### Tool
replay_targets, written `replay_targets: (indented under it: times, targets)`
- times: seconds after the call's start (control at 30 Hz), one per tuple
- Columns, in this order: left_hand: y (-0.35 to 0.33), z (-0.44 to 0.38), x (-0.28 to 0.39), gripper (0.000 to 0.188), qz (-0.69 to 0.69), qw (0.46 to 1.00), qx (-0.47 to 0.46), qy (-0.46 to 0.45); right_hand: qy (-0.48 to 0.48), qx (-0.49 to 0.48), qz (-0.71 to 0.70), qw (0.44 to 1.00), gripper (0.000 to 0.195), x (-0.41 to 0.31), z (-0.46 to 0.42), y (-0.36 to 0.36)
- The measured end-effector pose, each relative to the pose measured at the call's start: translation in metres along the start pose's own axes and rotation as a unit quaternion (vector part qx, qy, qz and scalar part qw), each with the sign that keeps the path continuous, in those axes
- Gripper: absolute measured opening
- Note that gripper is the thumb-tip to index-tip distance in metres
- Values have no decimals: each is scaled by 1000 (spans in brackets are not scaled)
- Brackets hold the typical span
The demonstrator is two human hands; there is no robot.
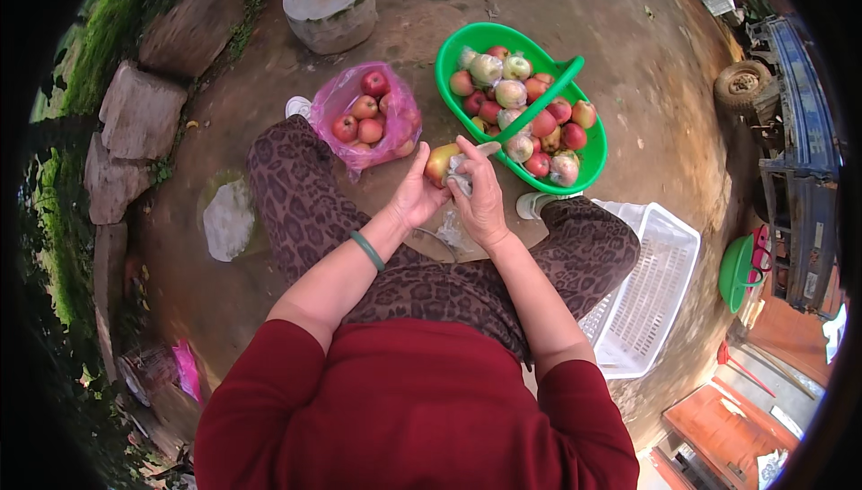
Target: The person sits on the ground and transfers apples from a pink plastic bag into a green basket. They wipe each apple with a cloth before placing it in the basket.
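Observation:
My left hand (419,195) cradles a red and yellow apple (440,161) from the left and below. On its right side my right hand (479,199) pinches crumpled clear plastic film (460,173) between its fingers, against the fruit. Beyond my left hand stands a pink plastic bag (330,108) of bare red apples (364,107). A green plastic basket (595,161) with an arched handle lies beyond my right hand, filled with apples, several of them wrapped in clear film (511,94). More loose film (451,231) lies on the ground between my legs.
At my right knee stands a white slatted plastic crate (663,288). A round stone block (330,7) is at the upper left, with large rocks (143,110) along the left edge. A green basin (735,273) and a blue vehicle (801,153) are at the far right.

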State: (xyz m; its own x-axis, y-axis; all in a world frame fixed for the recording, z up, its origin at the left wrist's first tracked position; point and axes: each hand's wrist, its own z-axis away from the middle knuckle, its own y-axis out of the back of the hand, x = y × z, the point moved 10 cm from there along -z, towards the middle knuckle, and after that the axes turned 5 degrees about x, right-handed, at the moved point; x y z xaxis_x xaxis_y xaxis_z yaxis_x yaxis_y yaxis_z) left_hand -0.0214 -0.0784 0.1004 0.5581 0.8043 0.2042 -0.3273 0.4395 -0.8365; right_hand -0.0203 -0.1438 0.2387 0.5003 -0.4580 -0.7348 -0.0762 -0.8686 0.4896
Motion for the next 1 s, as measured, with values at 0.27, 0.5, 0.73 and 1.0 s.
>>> replay_targets:
  times: [0.27,0.5,0.73,1.0]
  targets:
    - [12,0,-12,54,-5,999,46,21,-8,2,-42,999,30,16,6,-23]
    - [36,-10,-19,67,1,996,43,75,-205,-25,87,975,20,104,34,-15]
    - [26,-9,-14,67,39,996,60,49,-218,92,-118,964,17,85,19,13]
    - [3,0,-11,57,28,999,19,20,-54,-6,-53,997,18,22,6,-23]
